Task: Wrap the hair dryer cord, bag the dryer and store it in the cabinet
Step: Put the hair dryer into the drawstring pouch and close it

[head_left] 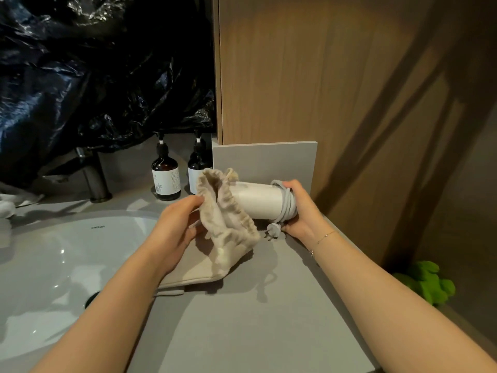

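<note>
The white hair dryer [255, 200] lies level above the grey counter, its front end inside the mouth of a beige drawstring bag [228, 227]. The grey cord [287, 203] is wound around the dryer's rear end, and the plug [273, 229] hangs loose below it. My right hand [301, 211] grips the rear end over the coiled cord. My left hand [177, 224] pinches the bag's gathered rim and holds the mouth apart. The bag's lower part rests on the counter.
A white sink [53, 265] with a dark tap [94, 179] fills the left. Two brown pump bottles [165, 176] stand behind the bag. A wooden cabinet panel [309, 76] rises at the back right. A green plush thing [427, 281] lies beyond the counter's right edge. Black plastic sheeting covers the back left.
</note>
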The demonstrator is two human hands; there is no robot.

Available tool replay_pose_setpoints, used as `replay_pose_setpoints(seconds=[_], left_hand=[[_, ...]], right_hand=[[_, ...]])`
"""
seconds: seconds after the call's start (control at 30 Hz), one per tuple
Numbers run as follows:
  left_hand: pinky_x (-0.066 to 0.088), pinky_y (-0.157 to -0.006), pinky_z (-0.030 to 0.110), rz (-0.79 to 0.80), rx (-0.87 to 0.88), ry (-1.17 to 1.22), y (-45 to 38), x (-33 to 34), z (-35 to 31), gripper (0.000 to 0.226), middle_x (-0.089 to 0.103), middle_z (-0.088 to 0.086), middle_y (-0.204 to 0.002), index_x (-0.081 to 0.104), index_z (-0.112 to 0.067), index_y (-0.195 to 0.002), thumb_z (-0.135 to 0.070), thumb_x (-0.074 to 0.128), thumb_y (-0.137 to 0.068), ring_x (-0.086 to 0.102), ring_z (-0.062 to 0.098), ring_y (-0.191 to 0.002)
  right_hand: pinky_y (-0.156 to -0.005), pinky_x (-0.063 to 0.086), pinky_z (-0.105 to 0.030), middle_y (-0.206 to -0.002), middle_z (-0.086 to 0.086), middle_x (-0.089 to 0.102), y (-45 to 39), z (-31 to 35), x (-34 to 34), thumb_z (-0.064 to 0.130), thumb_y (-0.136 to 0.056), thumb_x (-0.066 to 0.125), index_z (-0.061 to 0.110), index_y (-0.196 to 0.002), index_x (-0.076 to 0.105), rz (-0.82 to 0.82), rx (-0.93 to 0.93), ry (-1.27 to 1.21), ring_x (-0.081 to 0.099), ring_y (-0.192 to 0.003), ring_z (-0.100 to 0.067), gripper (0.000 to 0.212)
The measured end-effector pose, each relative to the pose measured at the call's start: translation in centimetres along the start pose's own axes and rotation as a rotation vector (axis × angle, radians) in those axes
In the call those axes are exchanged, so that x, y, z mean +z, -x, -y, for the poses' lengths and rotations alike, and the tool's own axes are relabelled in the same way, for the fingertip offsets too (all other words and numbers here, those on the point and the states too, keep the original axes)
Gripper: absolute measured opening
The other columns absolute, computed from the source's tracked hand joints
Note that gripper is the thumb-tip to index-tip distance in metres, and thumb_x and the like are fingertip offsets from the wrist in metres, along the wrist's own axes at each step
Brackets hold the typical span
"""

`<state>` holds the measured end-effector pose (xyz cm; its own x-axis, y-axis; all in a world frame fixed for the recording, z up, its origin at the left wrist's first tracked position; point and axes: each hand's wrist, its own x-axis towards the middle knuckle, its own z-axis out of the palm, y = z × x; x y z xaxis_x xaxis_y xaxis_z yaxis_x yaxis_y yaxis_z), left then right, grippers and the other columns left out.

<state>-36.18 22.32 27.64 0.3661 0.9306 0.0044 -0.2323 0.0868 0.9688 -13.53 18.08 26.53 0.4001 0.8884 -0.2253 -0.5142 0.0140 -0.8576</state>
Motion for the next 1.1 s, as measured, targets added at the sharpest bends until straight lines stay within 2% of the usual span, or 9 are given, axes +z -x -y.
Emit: replay_pose_setpoints(seconds=[0.13,0.2,0.3,0.4,0.53,0.7,0.87,1.0,1.1], left_hand=[[0.052,-0.093,0.038,-0.047,-0.022,-0.049,0.1,-0.2,-0.3,0.015,0.075,0.005,-0.088,0.068,-0.010,-0.099,-0.014,0.054,-0.095,0.067,0.021,-0.095],[0.048,-0.083,0.035,-0.060,-0.025,-0.099,0.2,-0.2,-0.4,0.015,0.070,0.009,-0.089,0.067,-0.006,-0.094,-0.015,0.055,-0.094,0.060,0.024,-0.090],[0.040,-0.070,0.029,-0.033,-0.013,-0.123,0.3,-0.1,-0.6,0.014,0.056,0.015,-0.091,0.063,-0.002,-0.096,-0.015,0.056,-0.094,0.045,0.025,-0.085],[0.040,-0.064,0.025,-0.026,0.007,-0.128,0.5,0.3,-0.8,0.009,0.052,0.014,-0.084,0.060,-0.008,-0.099,-0.015,0.056,-0.094,0.047,0.020,-0.069],[0.043,-0.055,0.021,-0.084,0.036,-0.123,1.0,0.4,-1.3,0.009,0.049,0.009,-0.067,0.061,-0.007,-0.088,-0.012,0.056,-0.093,0.045,0.011,-0.055],[0.044,-0.050,0.020,-0.120,0.080,-0.090,1.9,0.5,-2.2,0.022,0.053,0.000,-0.052,0.062,-0.006,-0.075,-0.015,0.057,-0.093,0.046,0.010,-0.047],[0.043,-0.042,0.020,-0.109,0.112,-0.099,3.1,0.8,-2.4,0.046,0.048,-0.005,-0.040,0.060,-0.019,-0.048,-0.015,0.060,-0.093,0.046,0.009,-0.037],[0.044,-0.044,0.020,-0.113,0.168,-0.059,3.4,1.0,-3.2,0.031,0.052,-0.007,-0.042,0.067,-0.015,-0.062,-0.014,0.061,-0.093,0.049,0.006,-0.038],[0.045,-0.052,0.021,-0.041,0.195,-0.058,3.3,1.6,-3.1,0.015,0.055,-0.005,-0.048,0.073,-0.008,-0.082,-0.010,0.062,-0.091,0.047,0.008,-0.046]], right_hand=[[-0.068,0.048,-0.032,-0.093,-0.008,0.066,1.5,1.6,-1.5,0.031,-0.080,0.060,0.015,-0.088,0.069,0.003,-0.014,-0.262,0.061,-0.083,-0.023,0.020],[-0.068,0.049,-0.033,-0.100,-0.009,0.066,2.3,2.7,-1.9,0.033,-0.082,0.059,0.016,-0.092,0.070,0.026,-0.103,-0.303,0.062,-0.088,-0.023,0.022],[-0.067,0.054,-0.035,-0.110,-0.011,0.068,3.4,3.5,-2.2,0.037,-0.089,0.057,0.021,-0.115,0.065,0.067,-0.256,-0.180,0.065,-0.103,-0.027,0.031],[-0.069,0.056,-0.038,-0.107,-0.010,0.068,4.3,2.8,-1.3,0.034,-0.089,0.059,0.024,-0.114,0.062,0.094,-0.283,-0.017,0.067,-0.099,-0.026,0.027],[-0.070,0.060,-0.041,-0.119,-0.008,0.063,4.6,1.5,-0.1,0.028,-0.087,0.064,0.030,-0.131,0.048,0.070,-0.308,0.154,0.065,-0.103,-0.028,0.046],[-0.090,0.056,-0.040,-0.123,0.005,0.060,5.4,1.0,0.3,0.027,-0.073,0.073,0.042,-0.122,0.048,0.176,-0.590,0.382,0.061,-0.111,-0.022,0.056],[-0.089,0.057,-0.031,-0.113,0.017,0.064,6.7,0.6,1.1,0.029,-0.067,0.074,0.040,-0.118,0.050,0.314,-0.645,0.475,0.063,-0.108,-0.009,0.058],[-0.087,0.057,-0.031,-0.114,0.014,0.064,7.0,0.6,1.6,0.031,-0.064,0.077,0.039,-0.118,0.050,0.277,-0.664,0.445,0.063,-0.108,-0.012,0.061],[-0.095,0.054,-0.038,-0.119,0.010,0.061,7.0,0.1,2.3,0.016,-0.077,0.077,0.038,-0.119,0.049,0.191,-0.684,0.404,0.061,-0.110,-0.014,0.055]])
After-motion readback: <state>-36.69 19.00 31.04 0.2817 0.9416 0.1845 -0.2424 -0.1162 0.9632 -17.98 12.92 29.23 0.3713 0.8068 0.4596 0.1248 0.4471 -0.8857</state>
